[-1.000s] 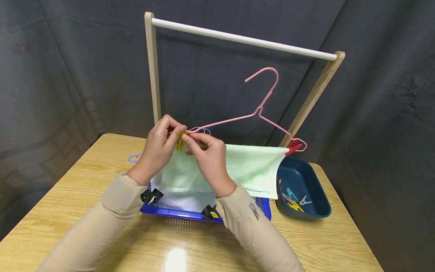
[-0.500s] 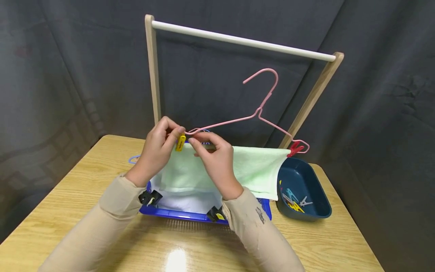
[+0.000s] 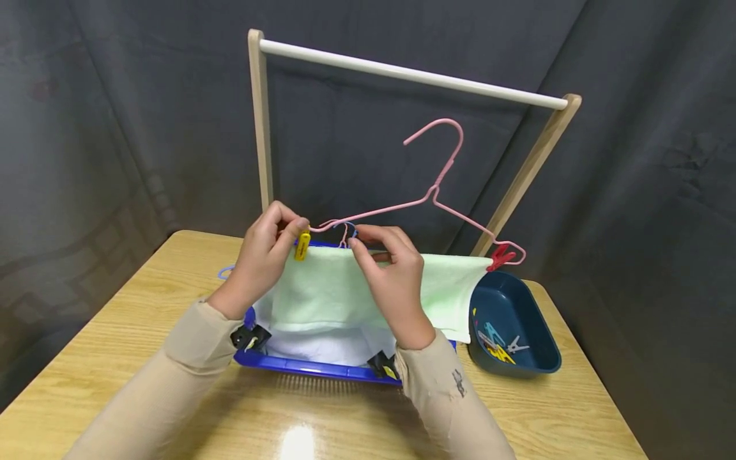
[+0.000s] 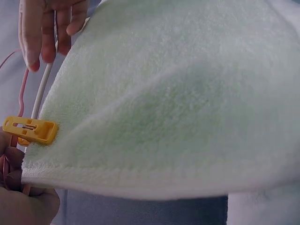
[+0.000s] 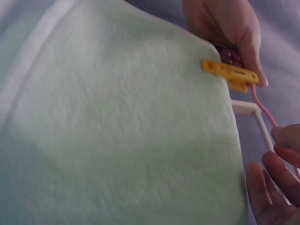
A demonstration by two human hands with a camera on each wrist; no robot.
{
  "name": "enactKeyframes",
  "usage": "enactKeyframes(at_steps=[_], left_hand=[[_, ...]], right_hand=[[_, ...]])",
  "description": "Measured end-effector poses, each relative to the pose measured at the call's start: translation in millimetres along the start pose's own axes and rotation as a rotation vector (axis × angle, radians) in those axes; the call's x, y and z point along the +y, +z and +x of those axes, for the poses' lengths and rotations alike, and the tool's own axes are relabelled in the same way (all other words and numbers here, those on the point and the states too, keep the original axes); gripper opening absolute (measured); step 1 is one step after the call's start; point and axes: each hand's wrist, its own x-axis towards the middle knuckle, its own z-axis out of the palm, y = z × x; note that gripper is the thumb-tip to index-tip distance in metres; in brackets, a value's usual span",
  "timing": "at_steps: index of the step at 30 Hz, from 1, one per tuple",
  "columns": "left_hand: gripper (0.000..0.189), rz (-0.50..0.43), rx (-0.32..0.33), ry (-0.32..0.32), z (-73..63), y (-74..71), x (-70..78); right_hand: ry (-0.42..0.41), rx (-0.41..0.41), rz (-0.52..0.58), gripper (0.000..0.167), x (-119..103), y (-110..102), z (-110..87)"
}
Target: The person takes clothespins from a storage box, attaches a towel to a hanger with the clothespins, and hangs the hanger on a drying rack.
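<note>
In the head view, my left hand (image 3: 259, 259) grips the left end of a pink hanger (image 3: 382, 210), whose hook points up. A pale green towel (image 3: 324, 291) hangs from the hanger. A yellow clothespin (image 4: 40, 131) clamps the towel's corner right beside my left fingers, and a red clothespin (image 3: 501, 257) clamps the opposite corner. My right hand (image 3: 399, 278) is in front of the towel's top edge, a little below the hanger's wire. In the left wrist view, its fingers (image 4: 32, 42) extend loosely and hold nothing visible.
Behind stands a wooden rack with a white rod (image 3: 414, 75). Under the towel is a blue basket (image 3: 310, 367) with white cloth. A dark blue bin (image 3: 543, 348) at right contains several clothespins. Parts of a blue hanger (image 3: 226, 272) show behind my left wrist.
My right hand has left the yellow clothespin and moved right and slightly down, its fingers loosening. My left hand keeps its grip on the hanger's end, slightly lower now.
</note>
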Motion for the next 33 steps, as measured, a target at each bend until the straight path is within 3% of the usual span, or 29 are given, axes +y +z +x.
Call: enactKeyframes(at_steps=[17,33], left_hand=[[0.011,-0.002,-0.015,-0.021,-1.4,-2.0,1.2],[0.010,-0.019,0.014,-0.005,-1.5,-1.2,-1.1]], right_hand=[[-0.057,0.232,-0.160,0.020,9.0,-41.1,10.1],[-0.052,0.366,-0.281,0.019,17.0,-71.7,26.5]])
